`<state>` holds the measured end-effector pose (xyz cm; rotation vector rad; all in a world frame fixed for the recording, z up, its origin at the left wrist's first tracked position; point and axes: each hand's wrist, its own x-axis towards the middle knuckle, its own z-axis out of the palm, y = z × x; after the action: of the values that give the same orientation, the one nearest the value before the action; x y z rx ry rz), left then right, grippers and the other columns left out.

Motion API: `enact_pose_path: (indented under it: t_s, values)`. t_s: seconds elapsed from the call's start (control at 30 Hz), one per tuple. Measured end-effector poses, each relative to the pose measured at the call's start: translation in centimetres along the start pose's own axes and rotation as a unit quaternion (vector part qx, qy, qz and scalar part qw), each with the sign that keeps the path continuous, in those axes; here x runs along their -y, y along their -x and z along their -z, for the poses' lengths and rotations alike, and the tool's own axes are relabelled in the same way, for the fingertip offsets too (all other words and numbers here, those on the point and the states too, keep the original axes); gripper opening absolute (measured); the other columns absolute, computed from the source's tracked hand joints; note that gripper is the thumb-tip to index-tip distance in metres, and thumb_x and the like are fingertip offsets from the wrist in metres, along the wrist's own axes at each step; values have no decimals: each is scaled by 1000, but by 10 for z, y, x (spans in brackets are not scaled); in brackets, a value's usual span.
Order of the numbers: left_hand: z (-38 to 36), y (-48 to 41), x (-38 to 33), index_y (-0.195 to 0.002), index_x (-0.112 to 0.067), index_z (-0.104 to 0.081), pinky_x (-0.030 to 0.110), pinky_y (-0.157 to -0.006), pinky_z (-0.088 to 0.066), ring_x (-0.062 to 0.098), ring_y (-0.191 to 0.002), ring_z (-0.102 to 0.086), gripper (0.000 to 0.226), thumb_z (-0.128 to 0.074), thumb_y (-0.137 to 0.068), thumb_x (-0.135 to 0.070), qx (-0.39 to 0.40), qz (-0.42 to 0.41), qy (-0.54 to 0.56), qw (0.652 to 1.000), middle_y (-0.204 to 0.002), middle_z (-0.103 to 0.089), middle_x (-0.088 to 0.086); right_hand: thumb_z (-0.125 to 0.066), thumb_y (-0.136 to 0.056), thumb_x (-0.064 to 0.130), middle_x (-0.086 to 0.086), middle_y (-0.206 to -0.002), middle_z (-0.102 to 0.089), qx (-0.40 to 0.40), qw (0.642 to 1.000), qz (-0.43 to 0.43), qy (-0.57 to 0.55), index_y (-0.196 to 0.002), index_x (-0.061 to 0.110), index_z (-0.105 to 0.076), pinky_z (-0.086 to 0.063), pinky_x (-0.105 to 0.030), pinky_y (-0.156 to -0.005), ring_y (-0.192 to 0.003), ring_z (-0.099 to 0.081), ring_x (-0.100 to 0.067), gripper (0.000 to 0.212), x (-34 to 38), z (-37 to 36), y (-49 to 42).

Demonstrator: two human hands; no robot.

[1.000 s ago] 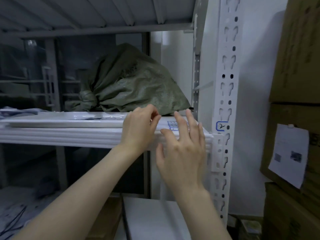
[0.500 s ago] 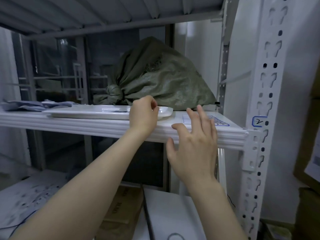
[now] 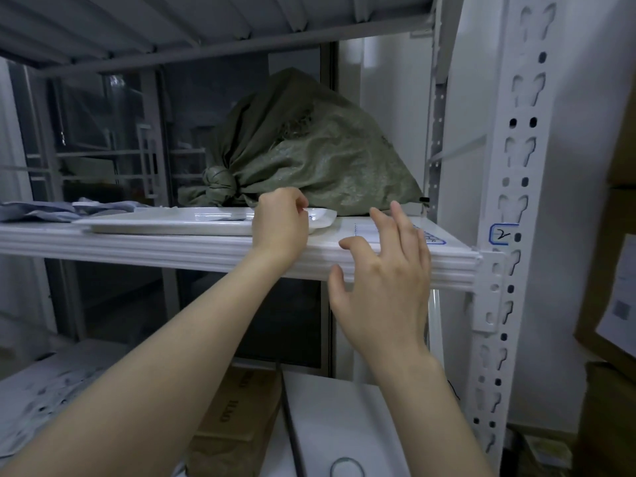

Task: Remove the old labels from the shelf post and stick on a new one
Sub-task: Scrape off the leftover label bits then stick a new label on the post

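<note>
White steel frames everything: the shelf post [image 3: 523, 166] stands at the right, with a blue-edged label marked 2 [image 3: 503, 234] stuck on it just above the shelf [image 3: 137, 244]. The right hand [image 3: 385, 280], fingers spread and holding nothing, reaches its fingertips over what looks like a blue-printed label sheet [image 3: 361, 232] lying flat near the post. The left hand [image 3: 280, 222] curls at the rim of a white tray [image 3: 155, 227], thumb and forefinger pinched; whether anything sits between them I cannot tell. To lift a fresh label cleanly, pin the sheet flat and raise one corner slowly with a nail, so it neither tears nor curls.
</note>
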<state>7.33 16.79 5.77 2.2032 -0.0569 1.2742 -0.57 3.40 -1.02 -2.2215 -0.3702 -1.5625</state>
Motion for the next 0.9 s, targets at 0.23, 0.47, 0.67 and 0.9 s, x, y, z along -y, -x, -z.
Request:
enact_pose_path:
  t_s: [0.23,0.47,0.67,0.9]
  values:
    - [-14,24,-36,-99,-21,-69,38,-77,-48,20,-99,-54,18,-54,-91,-20,-18,-94,-24,995,-97,-69,-5,-67,-80,24,-14,-139,-55,-22,1000,-9,2,-94,17,-72,-31,-55,-114,-143,-34,-29,16,-12,14,-3]
    - [-31,43,-95,-100,-15,-68,37,-76,-46,22,-102,-49,16,-59,-87,-17,20,-212,28,977,-103,-61,2,-69,-83,15,-8,-123,-66,-140,989,-50,21,-86,14,-72,-41,-51,-104,-129,-49,-30,5,-44,40,-11]
    - [-53,69,-123,-101,-15,-62,30,-79,-42,16,-101,-47,17,-55,-92,-26,63,-215,83,971,-104,-57,-1,-68,-81,23,-5,-110,-67,-220,971,-95,-14,-75,13,-64,-47,-39,-87,-110,-55,-27,13,-86,64,-15]
    - [-72,81,-152,-87,-14,-55,38,-74,-41,20,-91,-51,28,-38,-99,-33,71,-95,183,976,-85,-58,-4,-68,-83,13,-3,-110,-59,-193,945,-195,-178,-107,14,-51,-55,-43,-84,-103,-61,-17,30,-123,55,-11]
